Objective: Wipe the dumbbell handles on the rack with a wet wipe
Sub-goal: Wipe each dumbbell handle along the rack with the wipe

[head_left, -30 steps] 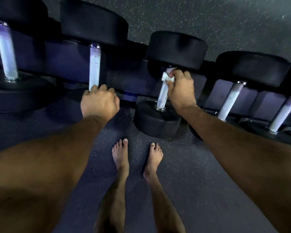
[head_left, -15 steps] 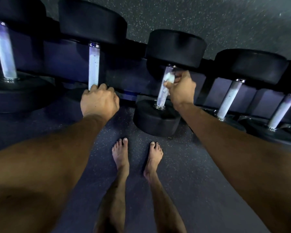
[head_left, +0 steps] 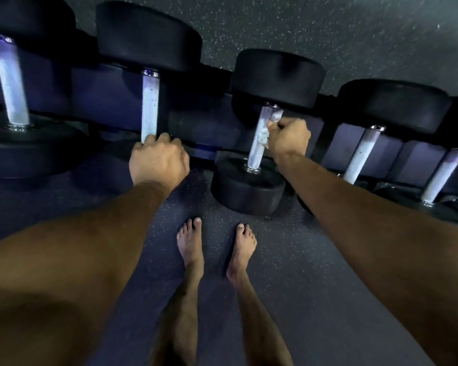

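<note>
White wet wipe (head_left: 269, 130) pinched in right hand (head_left: 288, 140) fingers (head_left: 274, 126) against handle (head_left: 259, 143).

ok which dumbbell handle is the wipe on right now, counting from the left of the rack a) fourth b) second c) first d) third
d: the right hand presses the white wipe against the third handle, while the left hand grips the bottom of the second handle.
</note>
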`<state>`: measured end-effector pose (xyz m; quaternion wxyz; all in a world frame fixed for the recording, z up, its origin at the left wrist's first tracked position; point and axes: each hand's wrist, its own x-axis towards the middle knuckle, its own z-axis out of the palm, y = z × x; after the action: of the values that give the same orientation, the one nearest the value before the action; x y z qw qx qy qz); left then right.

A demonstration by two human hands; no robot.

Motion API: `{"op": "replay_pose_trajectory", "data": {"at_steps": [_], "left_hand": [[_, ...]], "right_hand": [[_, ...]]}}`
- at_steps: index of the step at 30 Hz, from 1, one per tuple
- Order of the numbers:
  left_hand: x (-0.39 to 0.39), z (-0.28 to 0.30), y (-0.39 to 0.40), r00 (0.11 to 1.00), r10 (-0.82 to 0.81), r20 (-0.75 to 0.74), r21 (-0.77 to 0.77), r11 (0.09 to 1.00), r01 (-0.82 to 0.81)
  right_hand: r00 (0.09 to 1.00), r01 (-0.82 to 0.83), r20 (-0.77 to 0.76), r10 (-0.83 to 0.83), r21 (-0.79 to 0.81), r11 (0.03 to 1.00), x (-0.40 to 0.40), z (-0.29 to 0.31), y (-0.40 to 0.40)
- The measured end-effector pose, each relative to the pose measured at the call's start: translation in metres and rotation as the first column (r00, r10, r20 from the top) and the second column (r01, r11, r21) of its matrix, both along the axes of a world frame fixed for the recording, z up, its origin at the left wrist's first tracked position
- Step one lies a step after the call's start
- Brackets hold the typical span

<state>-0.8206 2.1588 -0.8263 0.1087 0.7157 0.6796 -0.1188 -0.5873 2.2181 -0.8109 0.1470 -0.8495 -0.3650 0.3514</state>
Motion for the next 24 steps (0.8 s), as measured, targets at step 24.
{"op": "replay_pose_trajectory", "data": {"at_steps": [24], "left_hand": [[0.0, -0.001, -0.001, 1.0, 0.0, -0.002, 0.008, 1.0, 0.0]], "right_hand": [[0.873, 0.098, -0.464, -0.153, -0.141, 0.985, 0.004, -0.025, 0.002]]}}
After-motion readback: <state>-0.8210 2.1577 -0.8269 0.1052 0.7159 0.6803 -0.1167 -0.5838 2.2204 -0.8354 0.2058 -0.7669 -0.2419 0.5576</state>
